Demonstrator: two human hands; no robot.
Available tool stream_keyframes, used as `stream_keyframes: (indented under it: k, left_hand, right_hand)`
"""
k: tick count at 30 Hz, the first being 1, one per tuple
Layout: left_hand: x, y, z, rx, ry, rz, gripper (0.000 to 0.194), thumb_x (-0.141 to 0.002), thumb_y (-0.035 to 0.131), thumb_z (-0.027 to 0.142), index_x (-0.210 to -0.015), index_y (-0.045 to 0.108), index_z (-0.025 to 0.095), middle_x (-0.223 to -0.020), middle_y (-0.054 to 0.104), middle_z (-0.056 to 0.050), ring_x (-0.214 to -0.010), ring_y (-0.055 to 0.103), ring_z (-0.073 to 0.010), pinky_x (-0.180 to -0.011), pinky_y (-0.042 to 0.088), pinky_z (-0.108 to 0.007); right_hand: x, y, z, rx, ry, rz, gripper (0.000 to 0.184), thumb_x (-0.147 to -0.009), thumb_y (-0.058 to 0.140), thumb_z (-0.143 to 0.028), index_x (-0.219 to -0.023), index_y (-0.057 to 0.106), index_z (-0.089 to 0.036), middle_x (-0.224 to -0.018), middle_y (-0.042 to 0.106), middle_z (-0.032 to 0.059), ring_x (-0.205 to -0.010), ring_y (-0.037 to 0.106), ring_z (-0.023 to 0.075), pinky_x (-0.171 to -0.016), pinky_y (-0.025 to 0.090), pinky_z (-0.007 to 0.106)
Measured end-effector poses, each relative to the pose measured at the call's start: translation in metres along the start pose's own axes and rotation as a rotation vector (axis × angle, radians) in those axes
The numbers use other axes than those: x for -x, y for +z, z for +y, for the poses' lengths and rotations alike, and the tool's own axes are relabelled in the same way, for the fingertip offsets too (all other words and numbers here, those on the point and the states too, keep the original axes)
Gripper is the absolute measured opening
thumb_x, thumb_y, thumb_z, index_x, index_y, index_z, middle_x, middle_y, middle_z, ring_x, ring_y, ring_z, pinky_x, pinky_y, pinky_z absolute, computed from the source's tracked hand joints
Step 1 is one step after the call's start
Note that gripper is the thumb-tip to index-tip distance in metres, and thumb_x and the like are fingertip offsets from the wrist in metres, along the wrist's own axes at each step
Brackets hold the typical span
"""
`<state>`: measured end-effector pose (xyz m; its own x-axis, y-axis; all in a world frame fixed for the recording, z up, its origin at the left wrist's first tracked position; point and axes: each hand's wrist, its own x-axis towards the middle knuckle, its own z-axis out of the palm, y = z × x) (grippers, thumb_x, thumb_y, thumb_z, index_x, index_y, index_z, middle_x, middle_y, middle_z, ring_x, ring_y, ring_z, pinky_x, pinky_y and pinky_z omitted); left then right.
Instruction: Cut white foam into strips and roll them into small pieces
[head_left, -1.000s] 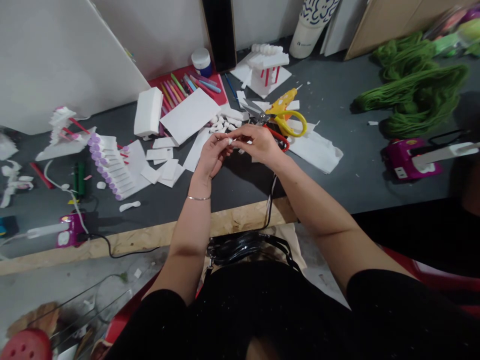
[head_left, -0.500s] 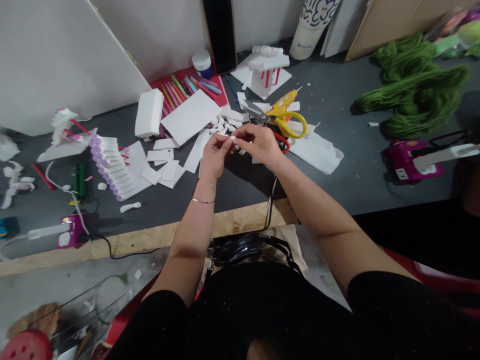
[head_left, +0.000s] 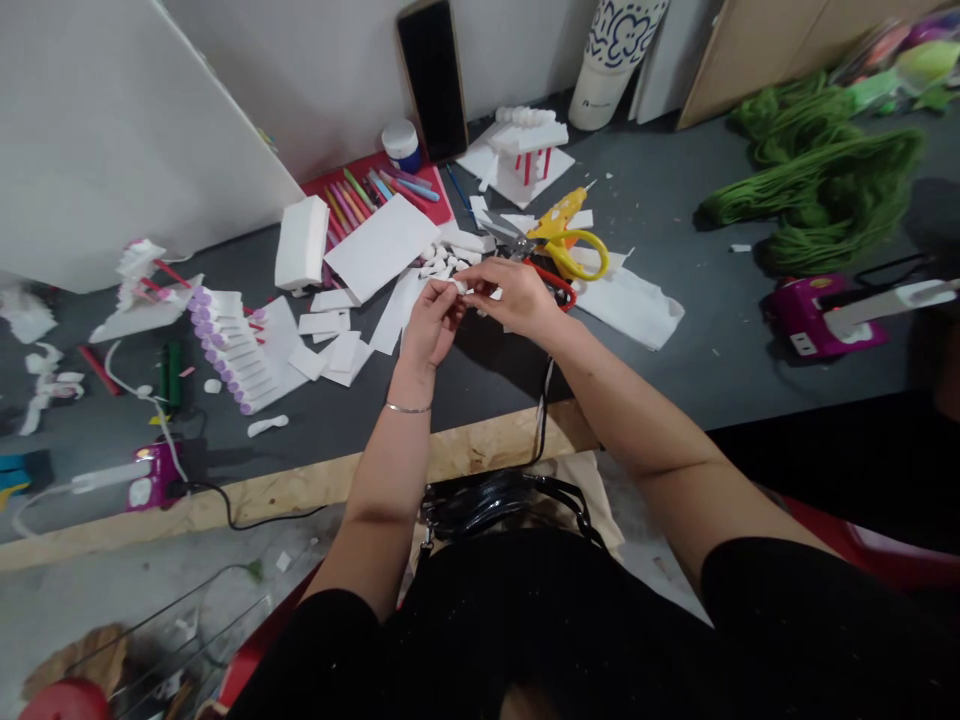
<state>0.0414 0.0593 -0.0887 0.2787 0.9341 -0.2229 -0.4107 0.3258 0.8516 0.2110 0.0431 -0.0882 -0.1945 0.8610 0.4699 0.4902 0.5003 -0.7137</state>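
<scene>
Both hands meet over the dark table, fingertips pinching a small white piece (head_left: 460,287) of unclear material. My left hand (head_left: 430,326) is closed on its left side, and my right hand (head_left: 516,294) grips it from the right. Just beyond the fingers lies a pile of small white lumps (head_left: 436,262). Scissors with yellow handles (head_left: 581,252) rest behind my right hand, beside a yellow glue gun (head_left: 559,212). A red-handled tool (head_left: 559,284) is partly hidden by that hand. White rectangular pieces (head_left: 343,350) lie left of my left hand.
A stepped white model with purple discs (head_left: 225,350) stands at left, and a small white model with red posts (head_left: 532,150) at the back. Markers (head_left: 352,200), a phone (head_left: 433,80), a tumbler (head_left: 604,85), green yarn (head_left: 847,190) and purple power blocks (head_left: 817,318) surround the work area.
The camera view has shifted slightly, showing more of the phone. Both hands stay together, with the fingers slightly rearranged around the small white piece.
</scene>
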Motion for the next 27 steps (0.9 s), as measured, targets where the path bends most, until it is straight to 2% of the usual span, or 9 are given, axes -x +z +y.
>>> stream_keyframes:
  k: [4, 7, 12, 16, 20, 27]
  left_hand:
    - [0.001, 0.000, 0.000, 0.012, -0.016, -0.043, 0.032, -0.094, 0.077, 0.017, -0.071, 0.056, 0.019, -0.065, 0.058, 0.006, -0.061, 0.058, -0.0043, -0.065, 0.048, -0.015]
    - [0.002, 0.001, 0.001, 0.010, -0.020, -0.053, 0.024, -0.093, 0.078, 0.018, -0.076, 0.062, 0.018, -0.072, 0.065, 0.004, -0.066, 0.063, -0.0053, -0.071, 0.051, -0.017]
    - [0.003, 0.001, 0.002, -0.085, 0.023, -0.063, 0.012, -0.091, 0.081, 0.016, -0.082, 0.073, 0.018, -0.071, 0.068, 0.003, -0.063, 0.063, -0.0054, -0.064, 0.049, -0.016]
    - [0.002, 0.000, 0.002, -0.058, 0.015, -0.020, 0.014, -0.091, 0.080, 0.015, -0.080, 0.072, 0.018, -0.070, 0.067, 0.003, -0.062, 0.063, -0.0053, -0.064, 0.050, -0.017]
    - [0.000, 0.000, 0.001, -0.001, -0.003, 0.028, 0.017, -0.091, 0.081, 0.021, -0.080, 0.069, 0.019, -0.074, 0.067, 0.005, -0.061, 0.062, -0.0038, -0.064, 0.050, -0.016]
    - [-0.001, 0.001, -0.003, 0.036, 0.030, -0.010, 0.015, -0.094, 0.078, 0.019, -0.082, 0.069, 0.019, -0.078, 0.068, 0.005, -0.071, 0.066, -0.0041, -0.075, 0.053, -0.016]
  right_hand:
    - [-0.001, 0.000, 0.002, -0.039, 0.002, 0.023, 0.022, -0.091, 0.066, -0.028, -0.106, 0.080, -0.020, -0.099, 0.080, 0.0082, -0.082, 0.069, 0.0199, -0.076, 0.056, 0.033]
    - [-0.001, -0.002, 0.001, -0.049, -0.008, 0.018, 0.021, -0.090, 0.063, -0.026, -0.103, 0.079, -0.020, -0.096, 0.078, 0.0074, -0.079, 0.066, 0.0184, -0.074, 0.055, 0.032]
    - [0.001, -0.001, 0.001, -0.059, 0.010, 0.026, 0.022, -0.085, 0.063, -0.023, -0.104, 0.072, -0.019, -0.090, 0.075, 0.0052, -0.072, 0.061, 0.0160, -0.069, 0.052, 0.030]
    - [0.002, 0.005, 0.002, -0.126, 0.072, 0.076, 0.027, -0.083, 0.067, -0.028, -0.108, 0.063, -0.020, -0.090, 0.073, 0.0035, -0.070, 0.059, 0.0145, -0.067, 0.052, 0.030]
    - [0.001, 0.010, 0.000, -0.168, 0.107, 0.075, 0.025, -0.082, 0.069, -0.031, -0.103, 0.060, -0.021, -0.094, 0.072, 0.0044, -0.076, 0.062, 0.0166, -0.071, 0.054, 0.033]
    - [-0.001, 0.011, -0.008, -0.163, 0.181, 0.120, 0.014, -0.083, 0.067, -0.029, -0.093, 0.065, -0.020, -0.088, 0.073, 0.0044, -0.074, 0.062, 0.0171, -0.071, 0.053, 0.032]
